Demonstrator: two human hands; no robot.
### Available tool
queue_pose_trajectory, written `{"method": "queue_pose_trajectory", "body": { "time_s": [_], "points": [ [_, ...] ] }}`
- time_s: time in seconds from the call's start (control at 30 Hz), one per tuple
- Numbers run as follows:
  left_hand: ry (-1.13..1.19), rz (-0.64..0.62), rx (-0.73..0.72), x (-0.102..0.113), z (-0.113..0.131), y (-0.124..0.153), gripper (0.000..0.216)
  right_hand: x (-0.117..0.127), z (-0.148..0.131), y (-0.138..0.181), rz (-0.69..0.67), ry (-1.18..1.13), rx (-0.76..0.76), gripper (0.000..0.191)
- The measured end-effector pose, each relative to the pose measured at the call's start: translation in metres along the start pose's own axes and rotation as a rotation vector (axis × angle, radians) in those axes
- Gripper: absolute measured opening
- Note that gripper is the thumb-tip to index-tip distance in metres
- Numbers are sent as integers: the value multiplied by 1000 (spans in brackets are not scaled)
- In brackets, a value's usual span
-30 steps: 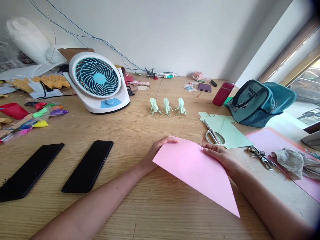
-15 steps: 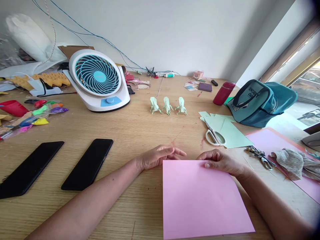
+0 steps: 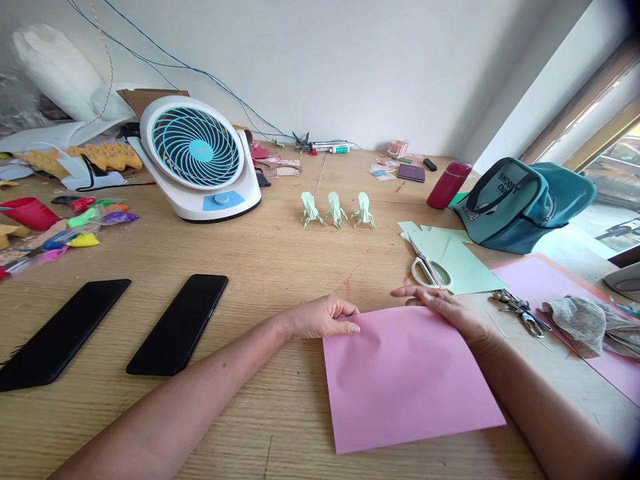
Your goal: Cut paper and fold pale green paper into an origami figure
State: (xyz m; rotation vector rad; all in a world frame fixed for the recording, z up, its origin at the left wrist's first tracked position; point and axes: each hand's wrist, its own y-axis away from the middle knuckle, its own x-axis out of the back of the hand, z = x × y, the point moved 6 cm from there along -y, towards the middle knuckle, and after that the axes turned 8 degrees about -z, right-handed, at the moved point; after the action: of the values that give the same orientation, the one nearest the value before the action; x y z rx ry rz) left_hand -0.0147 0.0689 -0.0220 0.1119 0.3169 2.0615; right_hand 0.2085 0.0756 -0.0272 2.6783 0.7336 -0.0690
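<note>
A pink sheet of paper (image 3: 415, 387) is held up off the table, slightly wavy, with its near edge tilted. My left hand (image 3: 325, 317) pinches its far left corner, thumb on top and fingers behind. At the far right corner, my right hand (image 3: 447, 312) lies with fingers stretched out to the left along the edge; part of it is hidden behind the sheet. Beyond that hand are scissors (image 3: 429, 272) with white handles, partly on light green paper (image 3: 470, 267). Three light green folded paper figures (image 3: 335, 210) stand in a row farther back.
To the left lie two black phones (image 3: 180, 323), with a white and blue fan (image 3: 200, 157) behind them. On the right are a red bottle (image 3: 449, 185), a teal bag (image 3: 510, 207), keys (image 3: 520, 313), a grey cloth (image 3: 575, 327) and more pink paper (image 3: 535, 280).
My left hand has closed on the sheet's far left corner. My right hand has let go its thumb grip and straightened its fingers. The sheet's near edge has risen.
</note>
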Motion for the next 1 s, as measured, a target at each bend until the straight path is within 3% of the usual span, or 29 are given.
{"method": "queue_pose_trajectory", "body": {
  "time_s": [0.1, 0.27, 0.4, 0.5, 0.57, 0.77, 1.0],
  "points": [
    [187, 95, -75, 9, 0, 0, 27, 15, 3, -2, 153, -160, 41, 61],
    [306, 306, -186, 28, -3, -1, 32, 35, 2, -5, 308, -116, 124, 77],
    [295, 428, -251, 36, -4, -1, 31, 25, -7, -7, 234, -181, 220, 85],
    [256, 528, -279, 38, -3, 1, 26, 9, -12, -9, 119, -204, 294, 68],
    [236, 500, -308, 34, 1, 1, 23, 6, -7, -10, 120, -180, 274, 51],
    [297, 185, -259, 13, 7, -1, 33, 13, 14, -7, 202, -121, 106, 35],
    [322, 63, -178, -1, 0, -4, 37, -11, 8, -5, 4, 47, 43, 40]
  ]
}}
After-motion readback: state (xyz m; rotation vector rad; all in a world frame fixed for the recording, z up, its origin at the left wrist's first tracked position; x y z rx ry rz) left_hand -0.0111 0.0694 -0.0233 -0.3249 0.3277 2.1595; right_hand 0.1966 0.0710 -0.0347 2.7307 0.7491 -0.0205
